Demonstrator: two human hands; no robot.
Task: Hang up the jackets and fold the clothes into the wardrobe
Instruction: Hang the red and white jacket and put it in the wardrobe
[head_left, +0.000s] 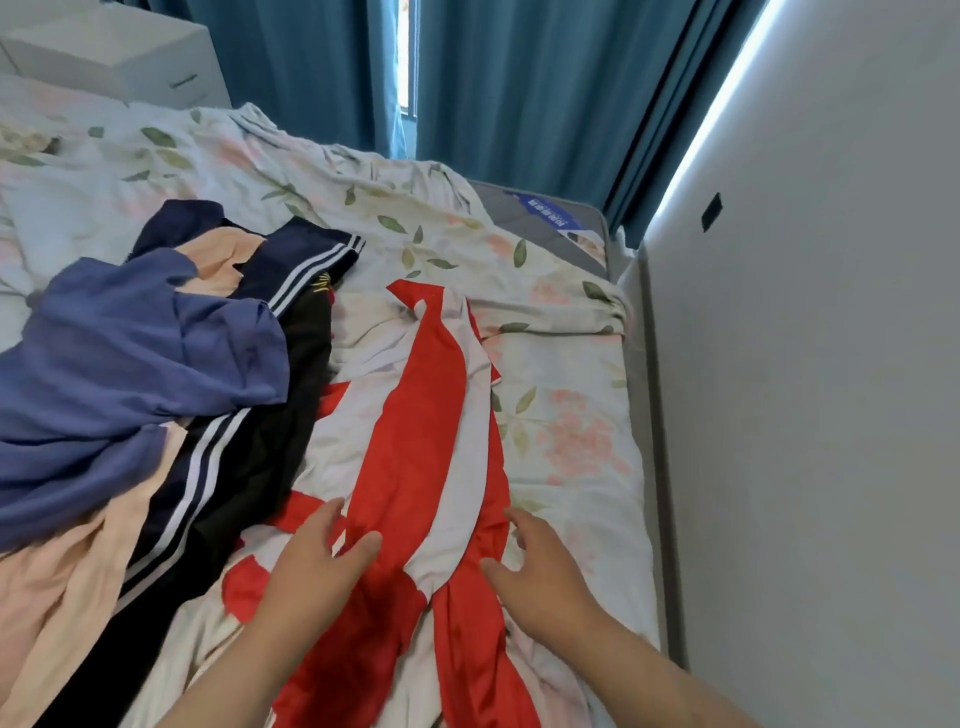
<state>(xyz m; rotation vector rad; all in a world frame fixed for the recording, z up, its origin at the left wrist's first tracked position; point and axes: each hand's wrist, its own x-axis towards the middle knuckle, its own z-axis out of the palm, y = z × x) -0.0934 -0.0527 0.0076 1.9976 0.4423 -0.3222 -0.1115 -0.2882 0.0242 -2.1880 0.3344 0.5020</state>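
Left hand (317, 561), right hand (540, 566) apart, fingers loose, on one red-white garment (431, 415); one clothes pile (156, 364) beside.

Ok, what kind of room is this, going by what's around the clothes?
Most likely a bedroom: the clothes lie on a bed's floral sheet, a grey mattress corner shows beyond it, teal curtains hang behind, and a white drawer unit stands at the far left.
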